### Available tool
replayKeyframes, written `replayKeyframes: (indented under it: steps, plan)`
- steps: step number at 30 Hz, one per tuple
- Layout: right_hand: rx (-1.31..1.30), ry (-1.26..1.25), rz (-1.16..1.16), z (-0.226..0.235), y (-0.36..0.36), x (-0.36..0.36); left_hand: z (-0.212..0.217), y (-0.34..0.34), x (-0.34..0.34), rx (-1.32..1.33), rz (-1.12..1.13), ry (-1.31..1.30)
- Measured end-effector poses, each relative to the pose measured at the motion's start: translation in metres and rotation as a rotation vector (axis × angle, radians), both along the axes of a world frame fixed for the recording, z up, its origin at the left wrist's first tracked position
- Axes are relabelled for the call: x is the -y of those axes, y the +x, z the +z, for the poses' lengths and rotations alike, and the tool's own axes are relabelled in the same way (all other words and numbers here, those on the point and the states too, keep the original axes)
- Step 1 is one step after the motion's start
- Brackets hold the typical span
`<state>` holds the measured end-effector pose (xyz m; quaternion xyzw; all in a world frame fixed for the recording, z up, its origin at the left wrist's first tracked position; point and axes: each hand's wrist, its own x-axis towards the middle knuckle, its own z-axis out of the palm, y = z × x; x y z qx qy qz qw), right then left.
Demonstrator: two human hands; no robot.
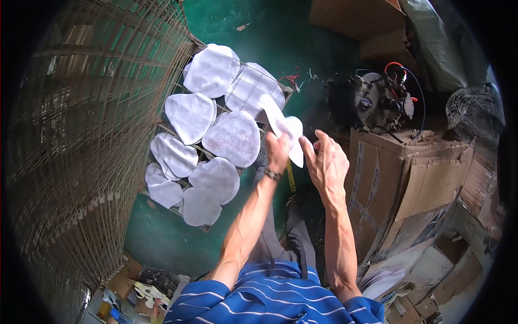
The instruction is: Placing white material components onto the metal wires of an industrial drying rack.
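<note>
My left hand (277, 152), with a band at its wrist, is closed on a white rounded cloth-like piece (292, 129). The piece is bent and stands up from my fingers, with a narrow tip hanging below them. Just right of it, my right hand (327, 164) is raised with fingers apart and holds nothing. Several more white rounded pieces (231, 139) lie on a wire rack (160, 126) to the left, some overlapping. One of them (254, 89), at the rack's far end, shows the grid lines of wire across it.
Tall stacked wire racks (91, 135) rise along the left. At right, a cardboard box (377, 183) stands by a machine (372, 100) with red and blue hoses and a round wire-guarded fan (475, 116). Scraps and cardboard pieces (450, 270) lie at lower right on the floor.
</note>
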<state>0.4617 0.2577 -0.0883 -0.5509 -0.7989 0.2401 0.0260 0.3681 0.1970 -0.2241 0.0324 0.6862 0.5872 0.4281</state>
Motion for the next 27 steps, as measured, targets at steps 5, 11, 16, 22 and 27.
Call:
replayKeyframes:
  steps: [5,11,16,22,27]
  plan:
    - [0.065,-0.103,0.033,-0.048,0.023,0.021,-0.068,-0.086,-0.053,0.207,0.272,0.229]
    - [0.224,-0.355,-0.044,-0.116,0.072,0.065,-0.169,-0.126,-0.052,0.248,0.462,0.376]
    - [0.330,-0.564,-0.113,-0.168,0.104,0.101,-0.314,-0.126,-0.025,0.550,0.704,0.293]
    - [0.342,-0.724,-0.120,-0.203,0.122,0.121,-0.445,-0.120,-0.001,0.829,0.798,0.269]
    - [0.289,-0.744,-0.106,-0.206,0.124,0.118,-0.462,-0.129,0.011,0.549,0.664,0.119]
